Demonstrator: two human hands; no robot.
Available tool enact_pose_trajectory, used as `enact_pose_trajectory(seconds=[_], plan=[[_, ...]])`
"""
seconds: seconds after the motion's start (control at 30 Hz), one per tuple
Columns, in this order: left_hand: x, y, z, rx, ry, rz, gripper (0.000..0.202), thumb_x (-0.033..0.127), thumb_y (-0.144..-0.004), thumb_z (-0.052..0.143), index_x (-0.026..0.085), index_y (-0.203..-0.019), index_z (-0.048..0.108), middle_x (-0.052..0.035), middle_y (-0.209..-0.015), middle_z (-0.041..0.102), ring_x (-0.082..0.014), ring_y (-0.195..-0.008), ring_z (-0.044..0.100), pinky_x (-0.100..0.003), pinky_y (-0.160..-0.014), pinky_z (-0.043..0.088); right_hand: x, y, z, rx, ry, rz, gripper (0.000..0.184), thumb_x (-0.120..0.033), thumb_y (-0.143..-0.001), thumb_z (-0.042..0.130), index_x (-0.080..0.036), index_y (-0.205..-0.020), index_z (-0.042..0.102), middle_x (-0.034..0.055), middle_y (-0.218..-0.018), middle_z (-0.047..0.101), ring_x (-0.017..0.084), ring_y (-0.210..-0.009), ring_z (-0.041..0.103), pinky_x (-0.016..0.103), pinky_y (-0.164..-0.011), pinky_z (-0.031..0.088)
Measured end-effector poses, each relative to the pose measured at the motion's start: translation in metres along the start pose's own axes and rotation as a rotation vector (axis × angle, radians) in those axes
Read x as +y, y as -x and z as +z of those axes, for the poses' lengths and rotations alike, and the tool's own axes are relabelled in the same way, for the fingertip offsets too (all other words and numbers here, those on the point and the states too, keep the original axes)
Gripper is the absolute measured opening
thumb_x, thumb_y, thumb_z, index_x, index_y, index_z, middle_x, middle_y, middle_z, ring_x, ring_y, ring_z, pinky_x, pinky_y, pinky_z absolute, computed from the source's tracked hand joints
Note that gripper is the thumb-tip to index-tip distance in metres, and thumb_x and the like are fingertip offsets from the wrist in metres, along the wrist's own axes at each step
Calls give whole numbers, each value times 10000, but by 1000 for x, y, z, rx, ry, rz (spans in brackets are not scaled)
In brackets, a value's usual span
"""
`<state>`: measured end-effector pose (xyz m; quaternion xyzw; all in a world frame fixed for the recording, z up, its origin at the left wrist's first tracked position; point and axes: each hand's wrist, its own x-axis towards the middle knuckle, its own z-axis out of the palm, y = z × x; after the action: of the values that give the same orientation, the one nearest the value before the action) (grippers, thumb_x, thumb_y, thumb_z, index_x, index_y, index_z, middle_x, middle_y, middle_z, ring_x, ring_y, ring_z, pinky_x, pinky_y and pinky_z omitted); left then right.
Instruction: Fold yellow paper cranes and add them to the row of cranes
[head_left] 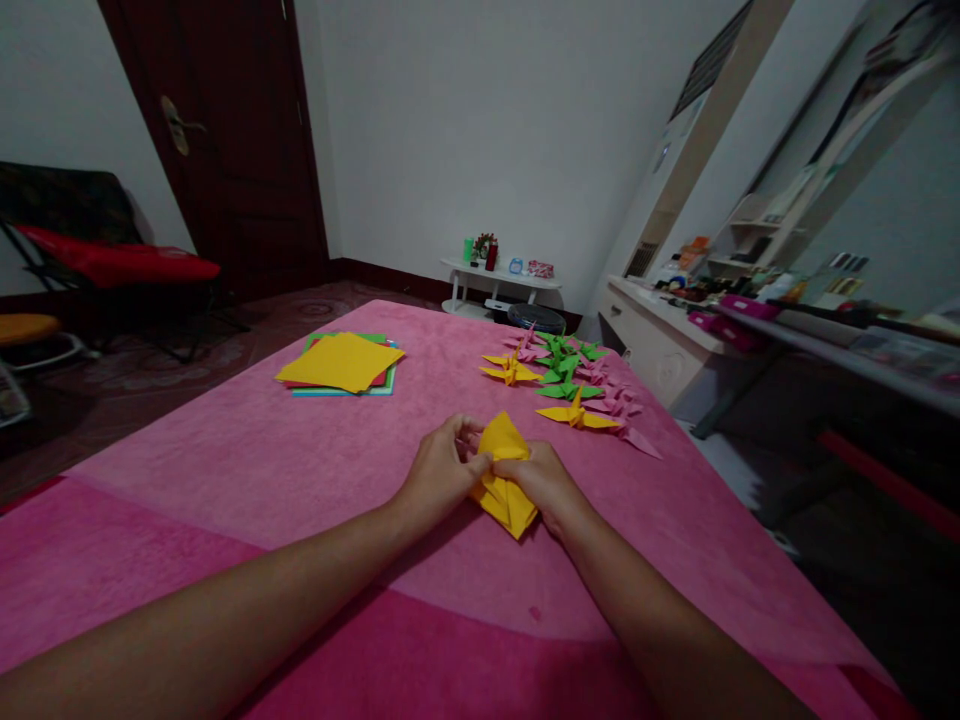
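A partly folded yellow origami paper (508, 500) is held between both hands over the pink cloth (330, 470). My left hand (442, 462) pinches its left edge, thumb on top and fingers behind. From the other side my right hand (546, 480) grips it, its thumb pressed on the middle next to the left thumb. The right fingers are mostly hidden behind the paper. Just beyond my hands stand finished paper cranes: a yellow crane (576, 414), another yellow crane (511, 370), several green cranes (562, 368) and several pink cranes (619, 400).
To the left lies a stack of coloured paper sheets (341, 362), yellow on top. A small white table (499, 275) with items stands by the wall. Along the right runs a cluttered dresser (660, 320). A folding chair (112, 260) and a dark red door (225, 140) are at the left.
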<state>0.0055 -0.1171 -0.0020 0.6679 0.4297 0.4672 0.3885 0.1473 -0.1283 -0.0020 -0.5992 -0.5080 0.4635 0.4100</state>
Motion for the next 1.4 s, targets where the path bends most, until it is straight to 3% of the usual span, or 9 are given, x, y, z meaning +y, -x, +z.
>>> enact_pose_trajectory(seconds=[0.1, 0.23, 0.37, 0.6, 0.73, 1.03, 1.17, 1.27, 1.4], plan=[[-3, -1, -2, -68, 84, -72, 223, 210, -656, 582, 128, -864, 577, -34, -752, 616, -134, -639, 576, -227, -568, 448, -6, 3, -1, -72, -220, 74, 148, -129, -540, 570, -125, -679, 619, 18, -573, 640, 156, -504, 594, 234, -512, 459], [-3, -1, -5, -200, 156, -155, 190, 245, -666, 570, 110, -792, 614, -39, -709, 630, -136, -603, 573, -229, -557, 440, -7, 4, -2, -62, -254, 48, 138, -154, -524, 604, -127, -660, 611, 4, -572, 629, 142, -505, 582, 231, -526, 457], [-2, -2, -7, -241, 69, -193, 178, 258, -657, 558, 104, -727, 612, -29, -645, 612, -124, -541, 539, -214, -500, 394, -1, 2, -5, -51, -72, -17, 154, -190, -560, 601, -128, -700, 624, 10, -610, 635, 144, -533, 585, 220, -505, 433], [1, -2, -17, -233, -415, -36, 167, 290, -630, 572, 145, -549, 569, 29, -486, 478, -87, -445, 407, -208, -435, 229, 7, 1, -7, 58, 294, -48, 81, -179, -591, 594, -134, -643, 637, 8, -551, 618, 122, -485, 559, 183, -440, 356], [5, -3, -20, -284, -494, -56, 203, 326, -627, 577, 152, -522, 580, 30, -462, 453, -86, -428, 374, -222, -434, 190, 8, 1, -7, 64, 368, -73, 75, -199, -593, 622, -138, -634, 638, 13, -561, 627, 117, -474, 552, 177, -422, 332], [-13, -9, -22, -368, -243, -150, 241, 338, -640, 584, 137, -507, 584, 12, -464, 506, -78, -424, 393, -194, -403, 206, 7, 1, -7, 42, 339, -66, 151, -265, -574, 695, -140, -644, 645, 20, -573, 640, 131, -503, 575, 179, -426, 346], [-6, -10, -28, -441, -145, -219, 271, 358, -651, 585, 123, -517, 590, 4, -474, 519, -67, -413, 387, -182, -395, 228, 8, 0, -6, 12, 268, -48, 156, -256, -560, 699, -134, -643, 645, 21, -578, 641, 137, -511, 585, 187, -435, 372], [4, -11, -35, -497, 17, -352, 276, 357, -686, 548, 105, -617, 636, -36, -555, 587, -97, -472, 484, -188, -445, 338, 5, 2, -7, -25, 124, -16, 158, -241, -560, 687, -130, -665, 649, 15, -594, 643, 138, -522, 591, 199, -459, 405], [5, -12, -39, -446, 257, -440, 274, 342, -664, 621, 109, -804, 654, -36, -647, 609, -98, -556, 534, -183, -504, 385, -1, 5, -6, -63, -126, 9, 221, -243, -535, 702, -120, -709, 643, 10, -629, 648, 135, -541, 589, 223, -517, 448]])
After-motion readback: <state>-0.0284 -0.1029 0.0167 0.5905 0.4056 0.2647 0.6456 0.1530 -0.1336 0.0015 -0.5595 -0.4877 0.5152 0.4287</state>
